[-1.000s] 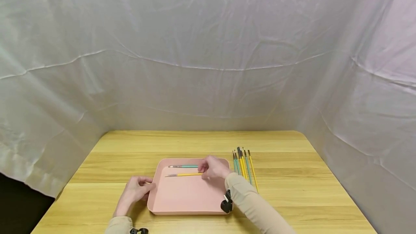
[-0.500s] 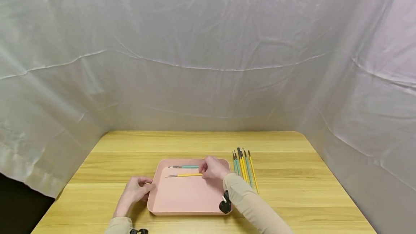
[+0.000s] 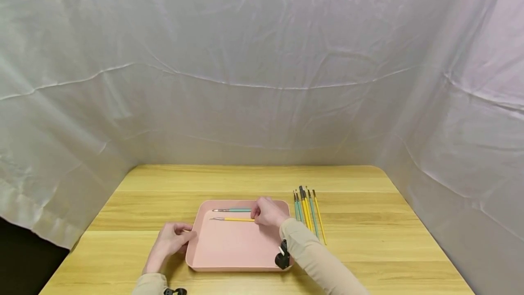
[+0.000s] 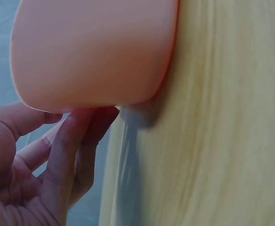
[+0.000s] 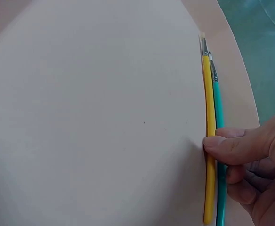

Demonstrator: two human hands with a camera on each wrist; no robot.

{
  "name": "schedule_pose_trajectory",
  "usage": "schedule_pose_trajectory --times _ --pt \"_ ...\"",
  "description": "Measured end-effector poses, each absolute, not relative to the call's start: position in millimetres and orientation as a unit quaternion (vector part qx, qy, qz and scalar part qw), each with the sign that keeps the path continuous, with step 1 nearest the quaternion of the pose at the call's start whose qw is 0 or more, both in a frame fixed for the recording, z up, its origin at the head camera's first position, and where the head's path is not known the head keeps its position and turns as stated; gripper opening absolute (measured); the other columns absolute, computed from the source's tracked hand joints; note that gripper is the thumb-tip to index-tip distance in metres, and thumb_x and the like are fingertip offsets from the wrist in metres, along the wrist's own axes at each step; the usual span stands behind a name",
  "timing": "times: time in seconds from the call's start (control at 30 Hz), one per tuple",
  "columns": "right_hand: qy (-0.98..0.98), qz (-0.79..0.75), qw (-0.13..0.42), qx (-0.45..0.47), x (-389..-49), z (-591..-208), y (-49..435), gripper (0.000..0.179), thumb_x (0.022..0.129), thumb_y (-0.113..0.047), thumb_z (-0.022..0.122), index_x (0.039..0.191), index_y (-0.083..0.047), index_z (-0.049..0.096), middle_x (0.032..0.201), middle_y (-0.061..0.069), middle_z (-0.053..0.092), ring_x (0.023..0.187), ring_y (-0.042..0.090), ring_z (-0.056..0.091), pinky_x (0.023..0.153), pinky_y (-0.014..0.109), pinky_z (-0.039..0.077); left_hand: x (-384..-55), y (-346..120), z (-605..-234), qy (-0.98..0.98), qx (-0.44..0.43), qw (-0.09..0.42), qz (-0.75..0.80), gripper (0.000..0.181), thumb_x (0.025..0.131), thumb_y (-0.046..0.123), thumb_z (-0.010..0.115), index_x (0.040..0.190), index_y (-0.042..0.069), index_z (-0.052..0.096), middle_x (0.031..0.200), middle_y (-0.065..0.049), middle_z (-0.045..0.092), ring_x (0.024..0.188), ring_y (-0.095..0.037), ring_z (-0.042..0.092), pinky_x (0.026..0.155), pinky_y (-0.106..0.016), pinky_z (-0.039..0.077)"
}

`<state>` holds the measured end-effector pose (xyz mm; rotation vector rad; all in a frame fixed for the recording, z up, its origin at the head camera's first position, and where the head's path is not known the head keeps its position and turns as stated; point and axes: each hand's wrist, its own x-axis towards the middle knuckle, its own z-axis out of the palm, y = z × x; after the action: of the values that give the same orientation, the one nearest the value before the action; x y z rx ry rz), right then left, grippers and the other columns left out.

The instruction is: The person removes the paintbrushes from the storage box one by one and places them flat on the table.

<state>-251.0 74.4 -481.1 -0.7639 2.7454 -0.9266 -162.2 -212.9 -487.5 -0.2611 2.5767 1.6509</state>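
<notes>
A pink tray (image 3: 237, 268) lies on the table. My left hand (image 3: 169, 242) holds its left side; in the left wrist view the fingers (image 4: 64, 155) meet the tray's wall (image 4: 100, 61). Inside the tray, near the far side, my right hand (image 3: 268, 212) pinches a yellow paintbrush (image 3: 239, 220) by its handle. In the right wrist view the thumb (image 5: 234, 148) lies over that yellow handle. A teal paintbrush (image 5: 218, 103) lies alongside, close to the yellow one and nearer the tray's far wall. My right fingers partly hide its handle.
On the wooden table (image 3: 368, 231), several yellow and teal paintbrushes (image 3: 309, 211) lie to the right of the tray, beyond my right forearm. A grey-white curtain (image 3: 262, 117) hangs behind the table and along both sides.
The yellow paintbrush's bristle end has swung slightly away from me, closer to the teal one, and now lies more nearly level. My right hand has shifted a little right. My left hand stays put.
</notes>
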Motion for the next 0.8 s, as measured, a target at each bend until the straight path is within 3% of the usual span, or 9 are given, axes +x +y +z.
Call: schedule_pose_trajectory --times 0.4,0.8 --pt "0.922 -0.275 0.079 -0.261 -251.8 -479.9 72.7 0.021 0.078 0.015 0.061 0.077 -0.002 0.072 0.072 0.001 0.065 0.064 0.01 0.046 0.06 0.018 0.037 -161.9 -213.3 -486.5 0.842 -0.082 0.035 0.532 0.026 0.085 0.003 0.071 0.104 -0.014 0.069 0.075 -0.009 0.071 0.064 -0.015 0.067 0.057 -0.031 0.06" --pt "0.924 -0.274 0.073 -0.258 -250.4 -477.1 73.1 0.023 0.079 0.012 0.06 0.081 -0.003 0.077 0.077 0.005 0.073 0.064 0.009 0.048 0.06 0.019 0.039 -162.5 -213.5 -487.7 0.841 -0.087 0.037 0.533 0.028 0.084 0.003 0.071 0.106 -0.015 0.069 0.075 -0.008 0.071 0.064 -0.015 0.066 0.057 -0.031 0.06"
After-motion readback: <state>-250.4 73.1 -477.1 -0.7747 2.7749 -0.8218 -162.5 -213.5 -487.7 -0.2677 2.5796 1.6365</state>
